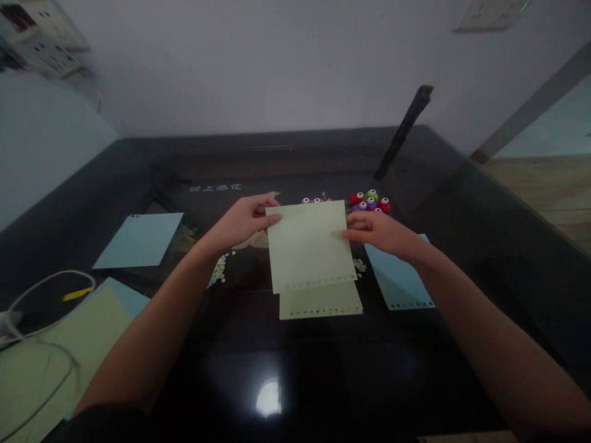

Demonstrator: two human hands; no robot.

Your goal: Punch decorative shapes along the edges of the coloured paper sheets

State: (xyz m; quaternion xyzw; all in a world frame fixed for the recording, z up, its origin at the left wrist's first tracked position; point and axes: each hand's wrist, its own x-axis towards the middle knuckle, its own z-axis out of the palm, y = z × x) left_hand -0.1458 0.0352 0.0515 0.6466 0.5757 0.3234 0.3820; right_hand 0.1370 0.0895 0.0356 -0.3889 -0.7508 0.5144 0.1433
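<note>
A pale green sheet of paper (pixel 308 246) is held up between my two hands, with a row of punched holes along its lower edge. My left hand (pixel 252 216) pinches its upper left corner, thumb in front. At the right edge, my right hand (pixel 376 231) grips it the same way. Beneath it on the dark table lies another pale green sheet (pixel 321 303), its holed edge toward me and its upper part covered. A blue sheet with holes (pixel 401 280) lies under my right wrist, partly hidden.
Red, green and purple balls with eyes (pixel 369 202) sit behind my right hand. Small paper bits (pixel 219 271) lie scattered at left. A blue sheet (pixel 141 240), larger green paper (pixel 64 363) and a white cable (pixel 46 335) are further left. A black bar (pixel 406 132) leans by the wall.
</note>
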